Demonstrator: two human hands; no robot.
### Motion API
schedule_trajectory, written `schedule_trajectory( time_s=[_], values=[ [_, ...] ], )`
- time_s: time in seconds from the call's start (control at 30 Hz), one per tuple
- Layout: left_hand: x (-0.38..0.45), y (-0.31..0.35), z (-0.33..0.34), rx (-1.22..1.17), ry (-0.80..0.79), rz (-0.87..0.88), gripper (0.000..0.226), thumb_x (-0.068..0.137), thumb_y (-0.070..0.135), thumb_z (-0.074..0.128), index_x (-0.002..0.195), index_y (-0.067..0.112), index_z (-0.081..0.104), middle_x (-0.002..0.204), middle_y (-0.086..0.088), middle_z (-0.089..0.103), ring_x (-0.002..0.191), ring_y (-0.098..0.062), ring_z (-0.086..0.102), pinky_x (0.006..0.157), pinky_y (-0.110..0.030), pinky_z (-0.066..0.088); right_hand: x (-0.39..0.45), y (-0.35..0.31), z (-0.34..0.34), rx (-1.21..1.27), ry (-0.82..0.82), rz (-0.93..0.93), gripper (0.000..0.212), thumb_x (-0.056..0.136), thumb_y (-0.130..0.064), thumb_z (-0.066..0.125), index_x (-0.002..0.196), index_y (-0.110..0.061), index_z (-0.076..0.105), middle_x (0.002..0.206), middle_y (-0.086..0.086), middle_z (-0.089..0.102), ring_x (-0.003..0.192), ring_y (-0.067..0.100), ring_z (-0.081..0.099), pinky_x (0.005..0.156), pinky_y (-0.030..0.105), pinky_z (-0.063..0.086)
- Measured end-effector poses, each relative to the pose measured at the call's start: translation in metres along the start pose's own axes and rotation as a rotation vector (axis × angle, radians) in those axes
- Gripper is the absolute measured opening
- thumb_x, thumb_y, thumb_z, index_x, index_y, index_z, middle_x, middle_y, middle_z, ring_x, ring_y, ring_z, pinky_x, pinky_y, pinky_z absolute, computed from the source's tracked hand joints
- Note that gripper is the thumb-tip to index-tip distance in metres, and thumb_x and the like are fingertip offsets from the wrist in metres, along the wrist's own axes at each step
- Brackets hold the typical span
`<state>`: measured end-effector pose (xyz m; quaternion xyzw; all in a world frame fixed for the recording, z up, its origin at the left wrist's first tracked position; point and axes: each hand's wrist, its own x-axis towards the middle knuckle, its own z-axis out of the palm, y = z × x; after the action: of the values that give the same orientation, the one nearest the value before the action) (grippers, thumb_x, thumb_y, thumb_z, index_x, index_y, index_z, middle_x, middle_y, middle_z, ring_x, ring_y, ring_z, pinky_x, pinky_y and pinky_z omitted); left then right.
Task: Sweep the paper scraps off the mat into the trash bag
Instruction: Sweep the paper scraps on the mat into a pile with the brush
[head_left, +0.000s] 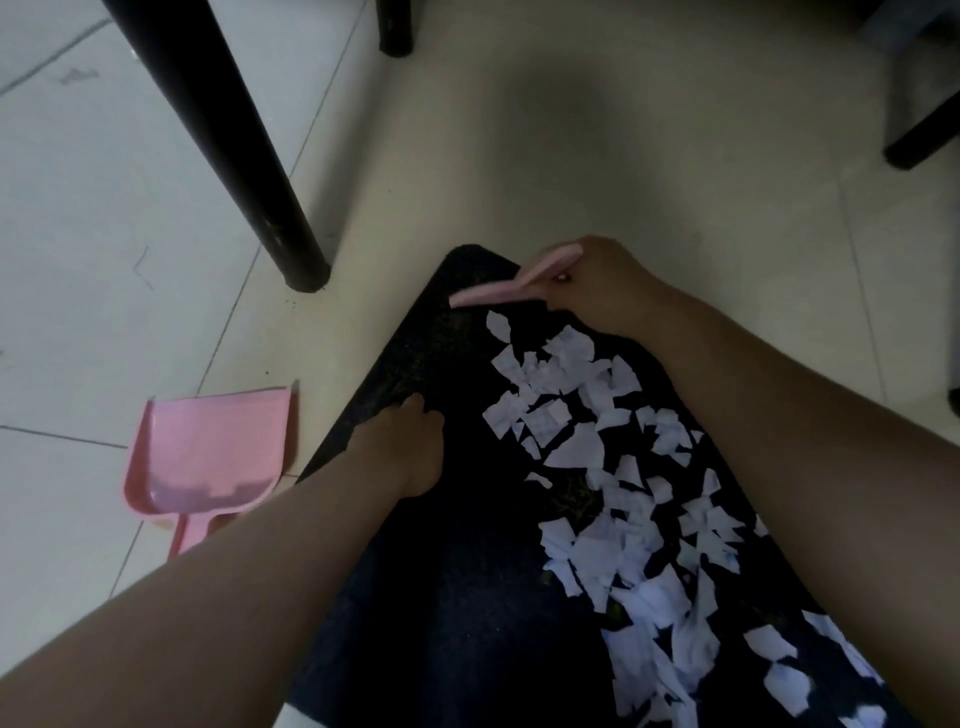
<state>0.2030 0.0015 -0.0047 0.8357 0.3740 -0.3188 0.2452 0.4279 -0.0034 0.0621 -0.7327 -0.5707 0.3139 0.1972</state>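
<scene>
1. Pale tiled floor (93, 218) fills the left side; grout lines run diagonally across it.
2. Pink plastic dustpan (208, 457) lies flat on the tiles, open mouth toward the far side, handle toward the person. It sits just beside the mat's left edge, not on it. Nothing clearly visible in its pan.
3. Black furniture leg (234, 150) slants down from the top left, its foot on the floor near the mat's far left corner. A second, shorter dark leg (396, 26) shows at the top edge.
4. Left hand (402, 447) rests on the dark mat (447, 597) near its left edge, fingers bent down against the pile; cannot tell whether it pinches the mat or only presses on it.
5. The mat runs from the near edge of view away to a rounded far corner, lying flat on the floor.
6. White paper scraps (597, 457) lie scattered on the mat in a band from just below the brush down to the lower right. All visible scraps are on the mat.
7. Right hand (597, 280) grips a small pink hand brush (498, 293) at the mat's far end, brush head touching the mat just above the topmost scrap.
8. Dark furniture base (919, 130) at the upper right, well apart from the mat.
</scene>
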Motion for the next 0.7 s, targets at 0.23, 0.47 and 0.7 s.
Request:
schedule_trajectory(
  time_s=[0.23, 0.47, 0.7],
  values=[
    [-0.008, 0.011, 0.008, 0.057, -0.015, 0.03, 0.054, 0.097, 0.025, 0.043, 0.148, 0.015, 0.028, 0.156, -0.009, 0.014, 0.139, -0.031, 0.028, 0.11, -0.046, 0.035, 0.018, 0.013, 0.043, -0.201, -0.068, 0.109, 0.026, 0.097, -0.021, 0.052, 0.116, -0.015, 0.067, 0.118, 0.01, 0.065, 0.107, 0.026, 0.06, 0.094, 0.033, 0.045],
    [-0.007, 0.008, 0.008, 0.075, -0.044, 0.038, 0.058, 0.098, 0.023, 0.041, 0.152, 0.019, 0.02, 0.161, -0.004, 0.001, 0.144, -0.03, 0.02, 0.114, -0.046, 0.03, -0.047, 0.037, 0.014, -0.184, -0.331, 0.12, 0.022, 0.091, -0.023, 0.06, 0.101, -0.009, 0.073, 0.101, 0.016, 0.071, 0.093, 0.031, 0.066, 0.088, 0.047, 0.05],
    [0.0, 0.015, 0.019, 0.055, -0.051, 0.102, 0.057, 0.098, 0.022, 0.039, 0.152, 0.016, 0.021, 0.161, -0.006, 0.001, 0.148, -0.024, 0.014, 0.117, -0.042, 0.026, -0.064, 0.021, -0.018, 0.085, -0.087, 0.069, 0.016, 0.088, -0.012, 0.064, 0.102, -0.012, 0.073, 0.099, -0.009, 0.067, 0.087, 0.004, 0.062, 0.079, 0.006, 0.044]
  ],
)
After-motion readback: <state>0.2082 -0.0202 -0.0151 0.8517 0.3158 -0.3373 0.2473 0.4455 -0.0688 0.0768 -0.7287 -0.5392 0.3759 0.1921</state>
